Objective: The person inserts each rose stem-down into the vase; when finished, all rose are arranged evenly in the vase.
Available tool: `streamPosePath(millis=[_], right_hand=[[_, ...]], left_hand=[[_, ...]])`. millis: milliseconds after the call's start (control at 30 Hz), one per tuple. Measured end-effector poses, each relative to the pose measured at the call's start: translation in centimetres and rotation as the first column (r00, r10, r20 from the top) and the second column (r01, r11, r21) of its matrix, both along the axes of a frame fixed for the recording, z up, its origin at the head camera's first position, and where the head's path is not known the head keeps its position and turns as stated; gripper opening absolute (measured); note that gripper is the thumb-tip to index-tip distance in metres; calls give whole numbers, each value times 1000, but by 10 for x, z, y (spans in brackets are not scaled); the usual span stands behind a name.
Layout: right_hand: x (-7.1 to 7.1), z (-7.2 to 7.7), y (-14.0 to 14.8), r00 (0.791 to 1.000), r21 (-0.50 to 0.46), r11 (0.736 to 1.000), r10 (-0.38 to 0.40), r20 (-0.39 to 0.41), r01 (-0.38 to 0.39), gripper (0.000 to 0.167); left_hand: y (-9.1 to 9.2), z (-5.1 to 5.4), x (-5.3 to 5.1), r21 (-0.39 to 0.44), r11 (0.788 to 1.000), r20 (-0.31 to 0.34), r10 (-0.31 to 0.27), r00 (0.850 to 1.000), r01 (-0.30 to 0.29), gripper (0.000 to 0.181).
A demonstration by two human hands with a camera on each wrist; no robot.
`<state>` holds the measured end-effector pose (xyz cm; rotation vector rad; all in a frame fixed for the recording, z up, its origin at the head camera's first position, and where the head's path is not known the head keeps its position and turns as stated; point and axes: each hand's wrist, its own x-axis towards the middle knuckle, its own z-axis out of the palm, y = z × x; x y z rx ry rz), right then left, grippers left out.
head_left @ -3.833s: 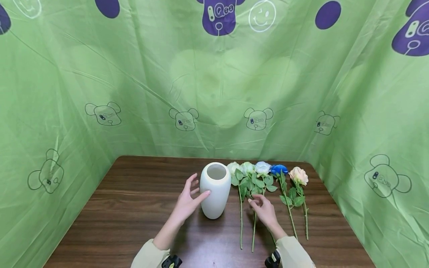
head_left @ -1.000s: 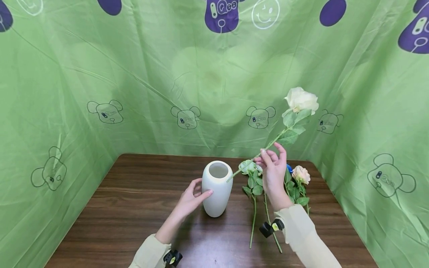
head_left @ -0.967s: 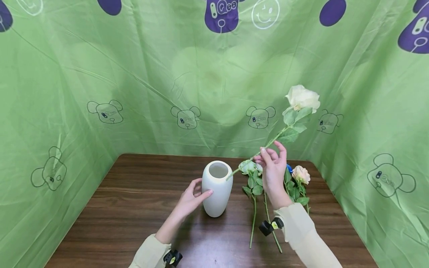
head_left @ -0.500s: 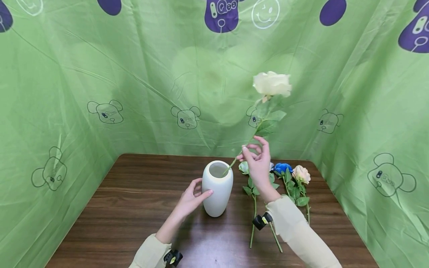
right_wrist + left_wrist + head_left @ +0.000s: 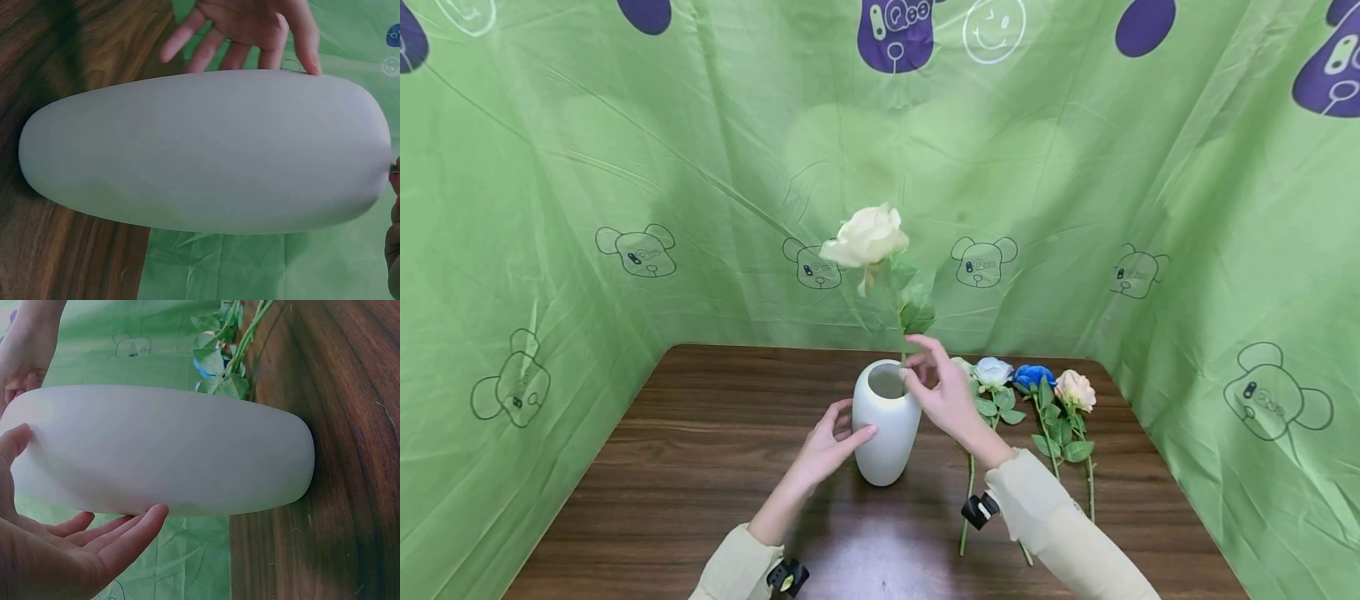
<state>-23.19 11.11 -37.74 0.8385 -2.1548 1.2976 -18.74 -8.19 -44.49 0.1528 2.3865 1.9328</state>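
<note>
A white vase (image 5: 886, 446) stands upright on the wooden table. My left hand (image 5: 826, 446) holds its left side, thumb on the front and fingers round the side; the left wrist view shows that hand (image 5: 81, 550) against the vase wall (image 5: 169, 450). Over the vase mouth rises a cream-white rose (image 5: 868, 237) with green leaves. My right hand (image 5: 943, 392) pinches its stem at the right rim, and the stem's lower end is hidden inside the vase. In the right wrist view, only my right fingers (image 5: 392, 250) show at the edge, beside the vase top.
Right of the vase lie several more roses: a pale green one (image 5: 962, 367), a pale blue one (image 5: 994, 372), a deep blue one (image 5: 1033, 377) and a peach one (image 5: 1075, 390). My right forearm crosses over some stems. A green printed curtain (image 5: 715, 208) surrounds the table (image 5: 647, 500).
The right hand picked the white rose off the table, carried it left to the vase, turned it upright and lowered its stem into the mouth. The left hand settled onto the vase.
</note>
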Motion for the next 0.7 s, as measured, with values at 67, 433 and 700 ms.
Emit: streamPosePath(millis=[67, 433, 700], right_hand=[[1, -2, -1, 1000, 52, 998, -26, -3, 26, 37], [5, -14, 0, 994, 163, 981, -102, -30, 106, 21], [8, -16, 3, 998, 93, 993, -66, 1, 66, 15]], left_hand=[[0, 0, 0, 0, 1000, 6, 3, 1000, -3, 64], [0, 0, 0, -14, 1000, 2, -1, 1000, 1, 65], [2, 18, 8, 6, 1000, -29, -15, 999, 16, 58]])
